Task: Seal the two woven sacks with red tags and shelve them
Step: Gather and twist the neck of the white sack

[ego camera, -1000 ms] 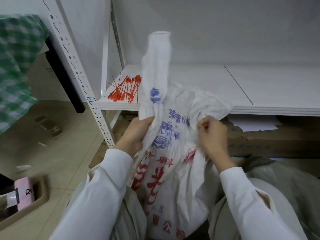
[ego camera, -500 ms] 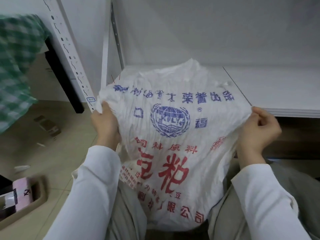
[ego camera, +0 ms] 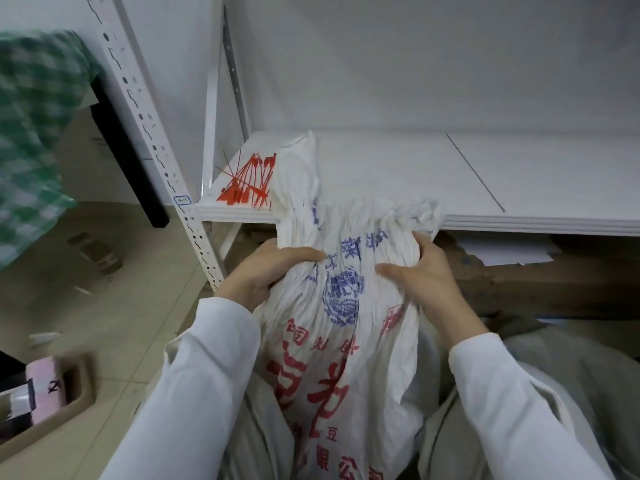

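Half a second back the sack was stretched flat; now both hands bunch its mouth into a neck, left hand and right hand clamped on it. Red tags wait on the shelf — sealing looks close.

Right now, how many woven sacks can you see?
1: the printed woven sack sits in the person's lap, its neck bunched between the left hand and right hand. A second is not visible.

The crumpled woven sack bears red characters 豆 and 限公, with a creased, illegible blue emblem above.
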`<state>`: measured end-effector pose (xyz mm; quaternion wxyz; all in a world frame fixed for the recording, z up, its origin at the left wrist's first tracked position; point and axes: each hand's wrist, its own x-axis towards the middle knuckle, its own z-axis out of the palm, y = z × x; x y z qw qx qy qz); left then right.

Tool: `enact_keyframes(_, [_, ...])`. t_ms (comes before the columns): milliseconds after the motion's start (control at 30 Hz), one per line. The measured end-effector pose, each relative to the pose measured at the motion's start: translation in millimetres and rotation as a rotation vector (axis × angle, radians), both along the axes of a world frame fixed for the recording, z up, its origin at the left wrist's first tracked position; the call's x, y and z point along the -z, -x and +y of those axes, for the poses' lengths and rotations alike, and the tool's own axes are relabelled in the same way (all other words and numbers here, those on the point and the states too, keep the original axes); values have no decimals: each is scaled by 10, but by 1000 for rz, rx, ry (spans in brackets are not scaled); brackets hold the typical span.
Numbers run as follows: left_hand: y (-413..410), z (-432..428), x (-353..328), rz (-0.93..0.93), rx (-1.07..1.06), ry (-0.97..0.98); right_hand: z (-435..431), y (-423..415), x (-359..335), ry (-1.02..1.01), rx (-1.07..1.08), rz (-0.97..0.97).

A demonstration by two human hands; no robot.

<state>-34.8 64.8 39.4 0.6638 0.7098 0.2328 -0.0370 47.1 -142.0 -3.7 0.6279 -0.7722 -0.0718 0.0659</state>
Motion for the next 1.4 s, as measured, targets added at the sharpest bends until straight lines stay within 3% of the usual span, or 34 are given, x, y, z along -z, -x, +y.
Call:
enact_keyframes(100, [0, 83, -20, -125, -222, 102, -125, -60, -43, -36, 217, -131])
enact_keyframes(200, [-2, 210, -62, -309, -505, 259, -348, -192, -80, -269, 493, -180])
enact_keyframes(300, [8, 143, -78, -342, -566, 97, -439, -248, -68, -363, 543, -280])
enact_keyframes(400, [47, 80, -84, -364, -483, 23, -405, -250, -58, -428, 535, -304])
enact_keyframes(500, [131, 87, -86, -387, -106, 30, -393, -234, -84, -504, 546, -268])
enact_keyframes(600, [166, 39, -36, -312, 253, -211, -373, -190, -131, -534, 555, -238])
enact_keyframes(667, [133, 11, 18, -274, 300, -292, -336, -165, -166, -572, 546, -209])
enact_keyframes(767, [38, 25, 123, -340, 154, -366, -259, -94, -213, -619, 460, -136])
enact_keyframes(900, [-49, -41, 191, -469, -27, -459, -198, 79, -206, -383, 142, -91])
enact_keyframes(1033, [-99, -119, 170, -537, -233, -391, -200, 72, -114, 199, -89, -151])
enact_keyframes(1167, [-94, -220, 121, -640, -290, -254, -235, -16, -70, 343, 193, -391])
enact_keyframes(1300, [-83, -289, 11, -736, -323, -167, -291, -67, -122, 262, 421, -457])
enact_keyframes(1400, [-52, -292, -11, -717, -333, -159, -280, -67, -128, 206, 469, -496])
